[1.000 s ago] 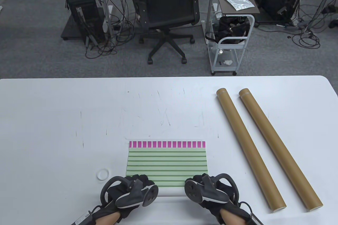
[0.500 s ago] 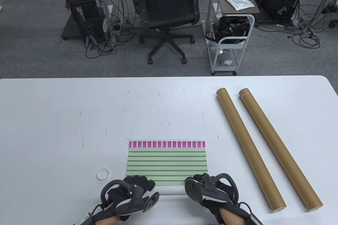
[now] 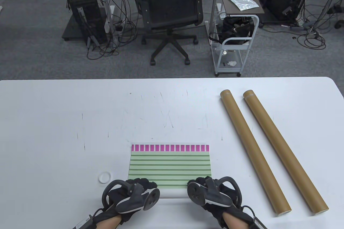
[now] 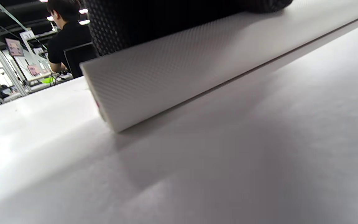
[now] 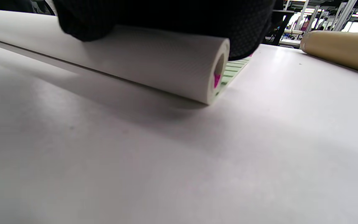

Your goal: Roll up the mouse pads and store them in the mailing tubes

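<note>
A green-striped mouse pad with a pink far border lies near the table's front edge. Its near end is rolled into a white roll, which also shows in the left wrist view and the right wrist view. My left hand rests on the roll's left end and my right hand on its right end, fingers curled over the top. Two brown mailing tubes lie side by side to the right; one shows in the right wrist view.
A small white ring-shaped cap lies on the white table left of the pad. Beyond the table's far edge stand an office chair and a small cart.
The pad's pink far edge has slid slightly toward me. Both hands stay on the roll, with the left hand shifting a little.
</note>
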